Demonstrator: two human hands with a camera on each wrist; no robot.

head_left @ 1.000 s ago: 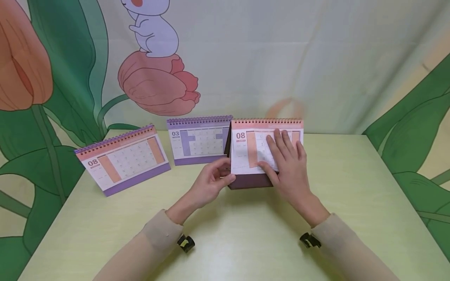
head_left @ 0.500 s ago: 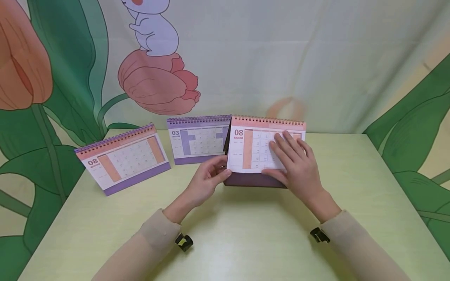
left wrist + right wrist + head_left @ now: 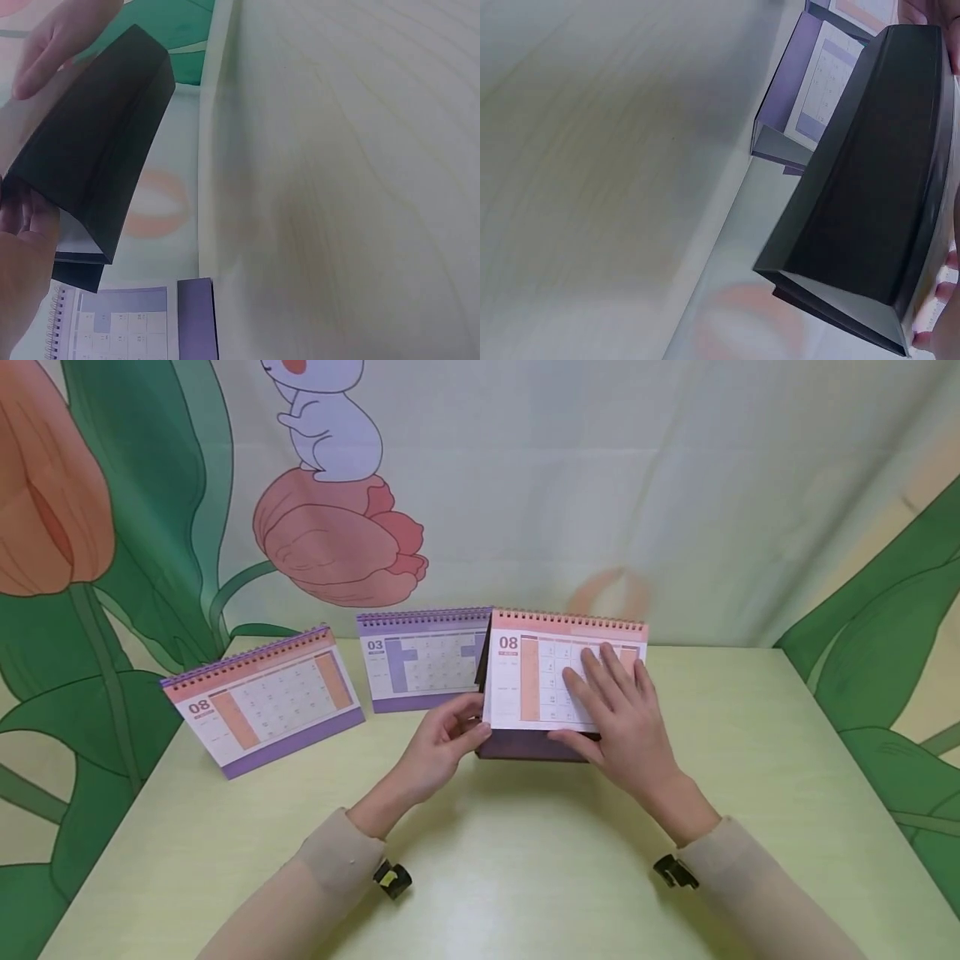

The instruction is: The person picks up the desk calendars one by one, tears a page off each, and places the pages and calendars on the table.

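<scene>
At the far left, an orange calendar (image 3: 262,702) with the number 08 stands at a slant on a purple base, and its row of wire rings runs along the top edge. Next to it comes the purple calendar (image 3: 427,662), marked 03; its right end is partly hidden by the pink calendar (image 3: 534,693), which is in the hands, near the middle of the desk (image 3: 517,877).

The left hand (image 3: 435,747) grips this pink calendar at its lower left corner: the thumb lies in front, and the other fingers are bent into the side of the base. The page shows a pink band on top, the number 08 and an orange column beside a pale grid. Copper-looking rings bind the paper. The base is of smooth, dark board, folded into a hollow wedge, and in the wrist views it is held off the desk, with a little tilt.

On the right half of the page, the right hand (image 3: 630,718) rests flat, with its fingers straight and slightly spread; its thumb reaches down to the dark base. Both forearms come in obliquely, in beige sleeves (image 3: 753,868). The desk has a pale yellow-green surface with fine wood grain.
</scene>
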